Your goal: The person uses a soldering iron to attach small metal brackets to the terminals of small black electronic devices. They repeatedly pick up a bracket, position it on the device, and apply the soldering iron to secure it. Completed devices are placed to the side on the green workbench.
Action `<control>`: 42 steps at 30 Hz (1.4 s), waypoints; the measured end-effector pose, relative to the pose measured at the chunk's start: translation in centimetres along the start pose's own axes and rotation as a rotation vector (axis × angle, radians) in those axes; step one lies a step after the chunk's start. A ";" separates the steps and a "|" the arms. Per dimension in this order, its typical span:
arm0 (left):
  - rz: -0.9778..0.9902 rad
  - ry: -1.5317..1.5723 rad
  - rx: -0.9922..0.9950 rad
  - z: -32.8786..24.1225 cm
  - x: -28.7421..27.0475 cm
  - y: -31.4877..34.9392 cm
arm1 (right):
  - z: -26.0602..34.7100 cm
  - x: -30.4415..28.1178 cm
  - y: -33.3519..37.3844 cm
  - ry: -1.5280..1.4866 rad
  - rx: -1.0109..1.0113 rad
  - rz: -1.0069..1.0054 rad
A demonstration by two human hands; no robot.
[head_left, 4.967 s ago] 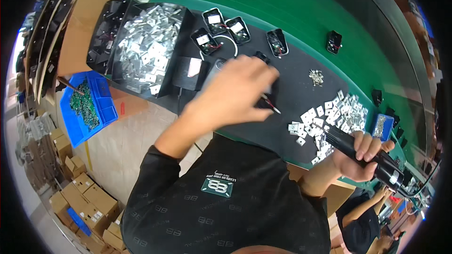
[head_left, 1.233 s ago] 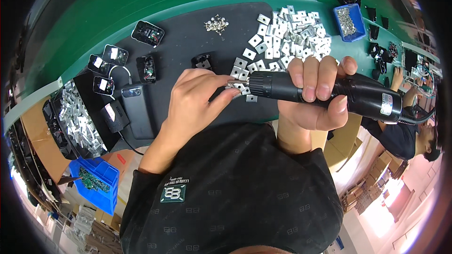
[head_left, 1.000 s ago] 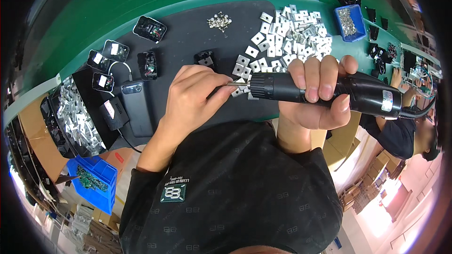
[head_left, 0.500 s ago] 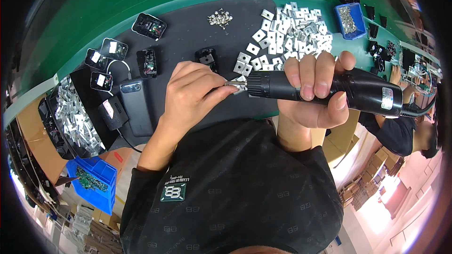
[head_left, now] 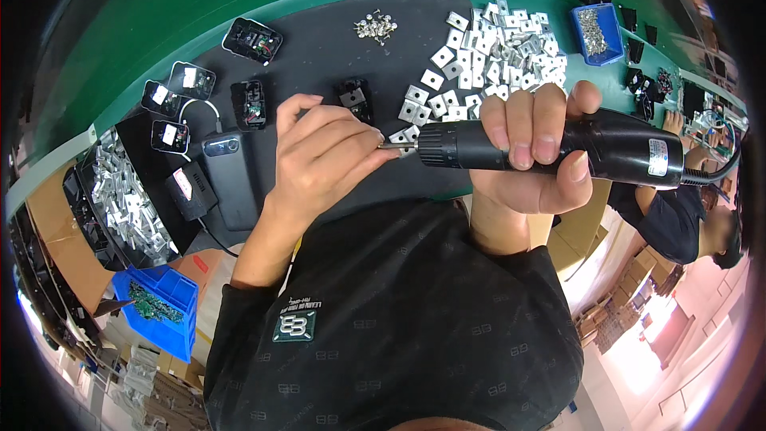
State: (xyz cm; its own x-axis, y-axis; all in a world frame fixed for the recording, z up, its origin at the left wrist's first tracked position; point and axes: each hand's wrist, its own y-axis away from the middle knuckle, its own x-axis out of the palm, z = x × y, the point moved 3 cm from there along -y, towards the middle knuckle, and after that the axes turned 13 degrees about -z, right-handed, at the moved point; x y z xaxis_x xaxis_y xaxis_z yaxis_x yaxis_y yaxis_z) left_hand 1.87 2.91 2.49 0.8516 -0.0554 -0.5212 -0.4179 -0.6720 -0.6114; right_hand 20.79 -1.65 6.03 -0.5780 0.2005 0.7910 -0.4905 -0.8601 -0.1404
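Observation:
My right hand (head_left: 538, 144) is wrapped round a black electric screwdriver (head_left: 479, 144), held level with its cord end to the right. Its metal bit (head_left: 396, 145) points left, toward my left hand (head_left: 323, 156). There my thumb and forefinger pinch the bit's tip; whether a screw sits between them is hidden. Just beyond my left hand lies an open black housing with a metal plate (head_left: 353, 99) in it. A small heap of screws (head_left: 376, 26) rests farther off on the dark mat. Many square metal plates with holes (head_left: 511, 52) lie spread behind the screwdriver.
Left of my hands are black housings with circuitry (head_left: 249, 104), a power bank (head_left: 229, 172) with a cable, and a black bin of metal parts (head_left: 128, 207). A blue tray of small hardware (head_left: 614, 48) stands far right. At the right edge a person (head_left: 678, 219) works.
The fingers of my left hand have shifted slightly, with the forefinger side lifting a little, while still at the bit's tip. The screwdriver stays almost in place.

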 end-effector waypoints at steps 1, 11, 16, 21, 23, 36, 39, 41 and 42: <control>-0.020 -0.031 0.022 -0.2 -0.1 0.0 | 0.0 0.0 0.0 0.009 0.003 0.011; -0.024 -0.048 0.041 0.4 0.2 0.9 | -1.2 -0.2 0.2 -0.002 -0.019 0.065; 0.016 -0.032 -0.002 0.7 0.3 1.3 | -1.3 -0.2 0.0 0.001 -0.002 0.099; 0.047 -0.055 -0.123 2.4 0.0 1.8 | -1.8 -0.6 -0.3 0.098 -0.005 0.005; 0.066 -0.047 -0.214 3.2 0.2 1.8 | -2.6 -1.1 -0.3 0.148 -0.056 -0.074; 0.200 -0.197 -0.325 4.0 2.6 2.6 | -6.0 -1.3 -1.0 0.281 -0.205 -0.099; 0.191 -0.204 -0.325 4.1 2.8 2.9 | -6.3 -1.6 -1.0 0.227 -0.202 -0.093; 0.183 -0.193 -0.328 4.2 2.9 2.9 | -6.4 -1.8 -1.1 0.204 -0.201 -0.083; 0.183 -0.193 -0.329 4.2 3.0 2.9 | -6.5 -1.7 -1.1 0.217 -0.202 -0.082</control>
State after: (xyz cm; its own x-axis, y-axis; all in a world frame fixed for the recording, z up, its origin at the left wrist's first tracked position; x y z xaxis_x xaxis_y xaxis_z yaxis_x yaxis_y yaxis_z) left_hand 1.84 3.90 -3.34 0.6847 -0.0768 -0.7247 -0.4065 -0.8657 -0.2922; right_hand 18.09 1.96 0.93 -0.6458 0.3797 0.6624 -0.6487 -0.7305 -0.2136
